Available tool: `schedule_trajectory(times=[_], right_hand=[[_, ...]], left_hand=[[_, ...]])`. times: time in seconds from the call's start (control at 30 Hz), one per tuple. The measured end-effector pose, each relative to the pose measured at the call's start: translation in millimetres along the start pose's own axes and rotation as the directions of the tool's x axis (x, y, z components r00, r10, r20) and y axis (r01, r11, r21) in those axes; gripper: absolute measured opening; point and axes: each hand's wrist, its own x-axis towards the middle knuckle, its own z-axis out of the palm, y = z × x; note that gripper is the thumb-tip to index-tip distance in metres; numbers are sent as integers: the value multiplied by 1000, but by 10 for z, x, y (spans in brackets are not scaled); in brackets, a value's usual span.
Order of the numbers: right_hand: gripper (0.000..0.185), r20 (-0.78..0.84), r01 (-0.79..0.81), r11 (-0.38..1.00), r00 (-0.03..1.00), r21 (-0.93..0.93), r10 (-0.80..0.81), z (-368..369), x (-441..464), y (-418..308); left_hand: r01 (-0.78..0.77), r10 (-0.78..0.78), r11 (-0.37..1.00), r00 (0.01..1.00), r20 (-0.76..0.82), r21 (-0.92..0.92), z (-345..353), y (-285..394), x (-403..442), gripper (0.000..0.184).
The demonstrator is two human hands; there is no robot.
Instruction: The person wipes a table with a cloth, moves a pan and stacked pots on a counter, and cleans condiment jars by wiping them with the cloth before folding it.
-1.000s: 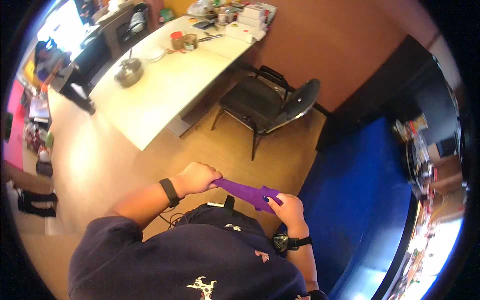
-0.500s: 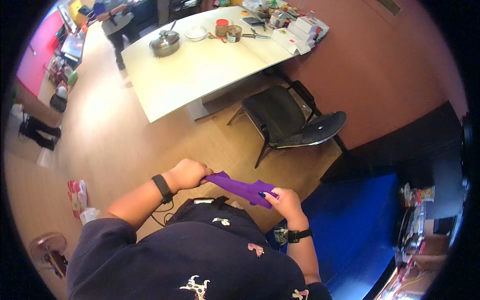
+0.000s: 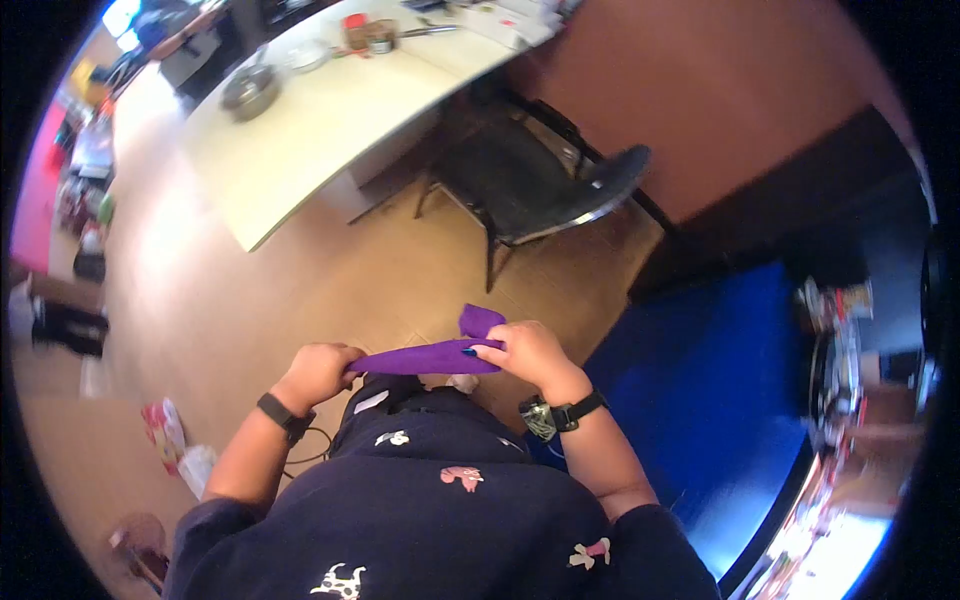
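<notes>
A folded purple cloth (image 3: pixel 425 358) stretches between my two hands, in front of my waist. My left hand (image 3: pixel 318 374) is closed on its left end, fingers wrapped round the fabric. With thumb and fingers my right hand (image 3: pixel 532 354) pinches the right part, and a loose flap of the cloth sticks up beyond that grip. The cloth looks narrow at the left and wider at the right. Black bands sit on both of my wrists. What kind of cloth article it is, I cannot make out.
Ahead stands a pale table (image 3: pixel 330 120) bearing a metal pot (image 3: pixel 250 93), a bowl (image 3: pixel 306 56) and jars (image 3: pixel 381 37). A black chair (image 3: pixel 510 170) is beside it. To my right lies a blue surface (image 3: pixel 690 400). Another person (image 3: pixel 175 30) is at the far left.
My hands have pulled the purple cloth nearer my body, and it now runs more level. A flap shows above my right hand. The view has shifted, moving the table up and left.
</notes>
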Motion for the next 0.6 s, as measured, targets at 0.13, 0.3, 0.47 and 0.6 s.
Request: schedule_trajectory(times=[0.13,0.3,0.47,0.6], right_hand=[[34,-71,-123,991,990,43,126,87,-384,80],[36,-145,-416,903,892,104,427,187,-1128,-118],[38,-216,-626,750,718,214,661,536,-1822,-509],[38,-293,-748,614,546,252,785,911,-2401,-990]], left_hand=[[-127,126,991,992,21,43,-39,75,229,18],[-338,326,933,939,108,126,-123,326,441,15],[-597,547,785,794,266,167,55,456,652,16],[-743,673,669,588,449,-30,483,658,731,14]])
